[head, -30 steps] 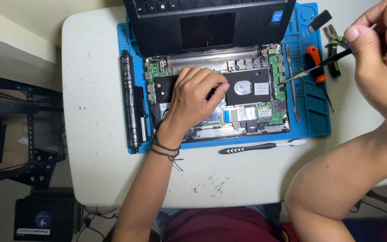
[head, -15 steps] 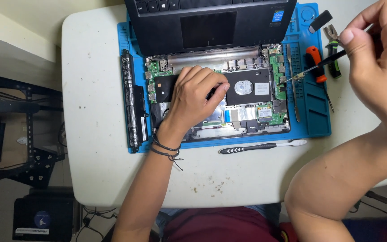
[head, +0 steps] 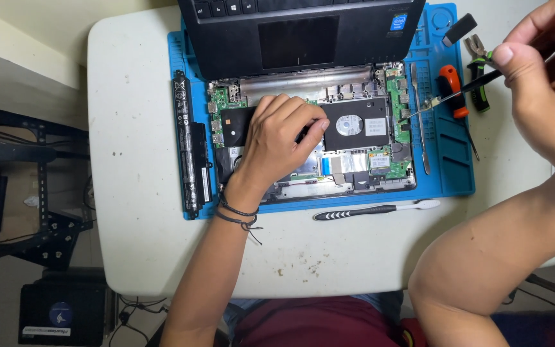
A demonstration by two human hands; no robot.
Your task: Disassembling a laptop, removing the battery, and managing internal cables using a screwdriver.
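Note:
An opened laptop base (head: 354,160) lies on a blue work mat (head: 451,160), its green boards and black hard drive (head: 361,125) exposed. My left hand (head: 281,138) rests flat on the laptop's insides, fingertips touching the left edge of the hard drive. My right hand (head: 547,83) is raised at the upper right, pinching a slim black screwdriver (head: 464,90) whose metal tip points down-left to the laptop's right edge. The keyboard half (head: 297,35) stands folded back at the top.
A long black battery (head: 191,144) lies along the mat's left side. A toothbrush (head: 374,209) lies on the white table (head: 136,193) below the mat. An orange-handled tool (head: 449,87), pliers (head: 478,54) and a metal spudger (head: 419,122) lie at right.
My right hand has shifted slightly with the screwdriver, staying at the upper right. My left hand has stayed on the laptop's insides.

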